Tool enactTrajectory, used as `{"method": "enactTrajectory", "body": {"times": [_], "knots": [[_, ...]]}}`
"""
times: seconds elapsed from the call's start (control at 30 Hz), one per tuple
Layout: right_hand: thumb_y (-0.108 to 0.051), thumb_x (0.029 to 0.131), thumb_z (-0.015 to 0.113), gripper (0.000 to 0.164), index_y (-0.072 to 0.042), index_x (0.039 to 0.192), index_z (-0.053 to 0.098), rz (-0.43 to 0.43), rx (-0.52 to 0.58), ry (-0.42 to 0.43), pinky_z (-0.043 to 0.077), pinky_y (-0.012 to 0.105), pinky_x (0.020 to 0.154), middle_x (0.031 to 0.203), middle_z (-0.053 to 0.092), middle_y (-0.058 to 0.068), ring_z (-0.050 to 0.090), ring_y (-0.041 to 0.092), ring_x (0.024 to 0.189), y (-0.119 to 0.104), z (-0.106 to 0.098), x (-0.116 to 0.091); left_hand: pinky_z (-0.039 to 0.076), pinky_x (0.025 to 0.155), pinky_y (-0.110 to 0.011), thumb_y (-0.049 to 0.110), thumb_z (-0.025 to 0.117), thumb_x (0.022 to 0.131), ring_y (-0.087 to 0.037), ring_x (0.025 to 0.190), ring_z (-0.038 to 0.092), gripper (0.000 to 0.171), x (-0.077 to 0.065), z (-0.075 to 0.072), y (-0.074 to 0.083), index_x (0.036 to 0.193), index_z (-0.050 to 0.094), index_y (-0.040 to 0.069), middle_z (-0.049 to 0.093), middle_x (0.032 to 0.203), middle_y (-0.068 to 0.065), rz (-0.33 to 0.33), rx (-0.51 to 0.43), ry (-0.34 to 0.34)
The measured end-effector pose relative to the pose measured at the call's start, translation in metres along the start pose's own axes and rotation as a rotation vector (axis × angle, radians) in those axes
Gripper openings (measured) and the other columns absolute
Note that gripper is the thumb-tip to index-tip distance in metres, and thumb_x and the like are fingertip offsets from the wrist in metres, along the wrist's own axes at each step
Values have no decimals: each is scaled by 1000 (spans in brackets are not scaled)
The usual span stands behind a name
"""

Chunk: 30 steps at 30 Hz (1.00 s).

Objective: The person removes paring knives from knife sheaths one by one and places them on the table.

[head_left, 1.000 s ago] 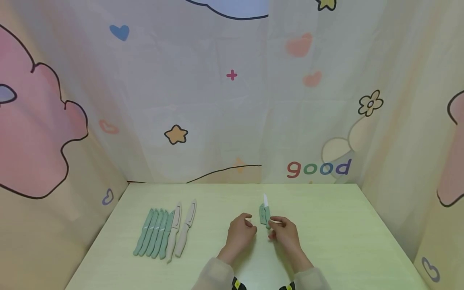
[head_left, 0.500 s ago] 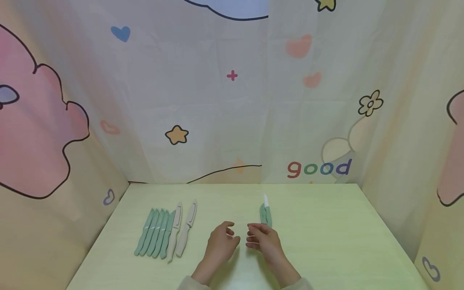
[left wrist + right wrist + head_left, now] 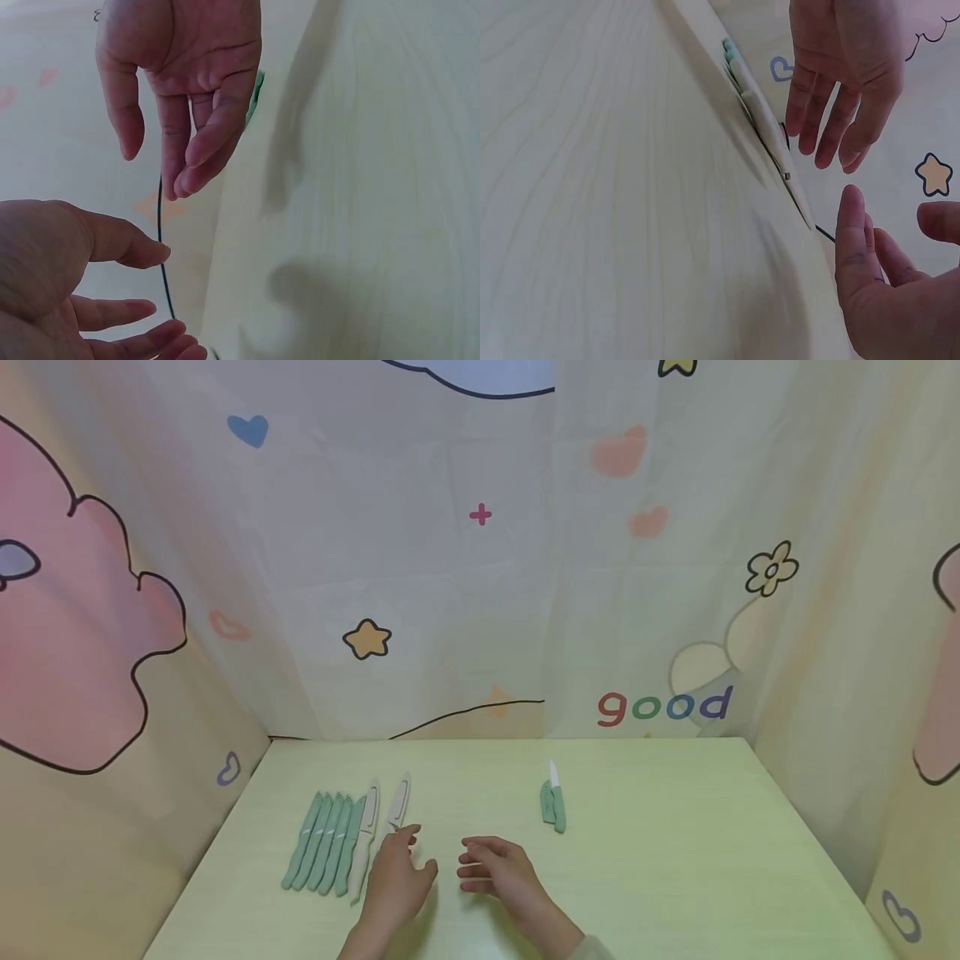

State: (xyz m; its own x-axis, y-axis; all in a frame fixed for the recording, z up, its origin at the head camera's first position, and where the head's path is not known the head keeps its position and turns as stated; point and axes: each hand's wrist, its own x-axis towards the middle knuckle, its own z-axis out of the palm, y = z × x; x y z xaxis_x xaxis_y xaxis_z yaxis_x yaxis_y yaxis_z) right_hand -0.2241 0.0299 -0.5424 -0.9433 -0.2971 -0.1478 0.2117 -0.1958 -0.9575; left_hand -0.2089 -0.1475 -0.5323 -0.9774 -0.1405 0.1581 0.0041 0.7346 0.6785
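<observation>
On the pale counter [image 3: 675, 868], the outermost beige knife lies beside the row of knives, its handle hidden in part. Above hover my left grip [image 3: 397, 881], digits apart, and right grip [image 3: 501, 875], loosely curved; both hold nothing. I judge the beige knife [image 3: 400, 799] light, stiff, smooth; I'd pinch its handle [image 3: 763, 127].

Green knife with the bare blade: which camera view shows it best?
The head view: the knife lies there unobstructed, its white blade and green handle both showing. The left wrist view shows only a green sliver, knife or green sheath, I can't tell which. The right wrist view doesn't show it.
</observation>
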Motion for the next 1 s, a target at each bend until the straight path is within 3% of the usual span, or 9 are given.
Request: {"method": "enactTrajectory", "body": {"times": [0.17,0.43,0.7,1.0], "knots": [[-21,98,56,43,10,127,53,-4,19,-52,60,38,80,113,62,26,63,33,97,4,13,4,49,82,-54,12,69,79,-37,102,52,53,0,-16,-8,128,55,-2,56,116,-21,-15,45,30],[-16,96,54,48,11,134,45,13,87,-118,56,42,89,125,58,29,58,35,108,14,33,13,42,99,-60,4,63,83,-44,117,44,52,-1,-30,-21,131,47,-10,51,125,-31,-2,74,-5],[-11,93,52,55,15,139,35,48,180,-200,45,49,102,135,48,32,48,36,120,22,57,21,43,96,-61,-2,58,82,-47,115,47,51,-1,-33,-29,131,46,-12,53,122,-34,-5,83,-31],[-6,93,47,55,16,141,31,91,185,-234,37,51,109,141,39,32,45,35,123,26,67,25,47,92,-59,-1,58,84,-44,110,51,48,3,-32,-33,130,47,-11,57,119,-32,-20,94,-39]]}}
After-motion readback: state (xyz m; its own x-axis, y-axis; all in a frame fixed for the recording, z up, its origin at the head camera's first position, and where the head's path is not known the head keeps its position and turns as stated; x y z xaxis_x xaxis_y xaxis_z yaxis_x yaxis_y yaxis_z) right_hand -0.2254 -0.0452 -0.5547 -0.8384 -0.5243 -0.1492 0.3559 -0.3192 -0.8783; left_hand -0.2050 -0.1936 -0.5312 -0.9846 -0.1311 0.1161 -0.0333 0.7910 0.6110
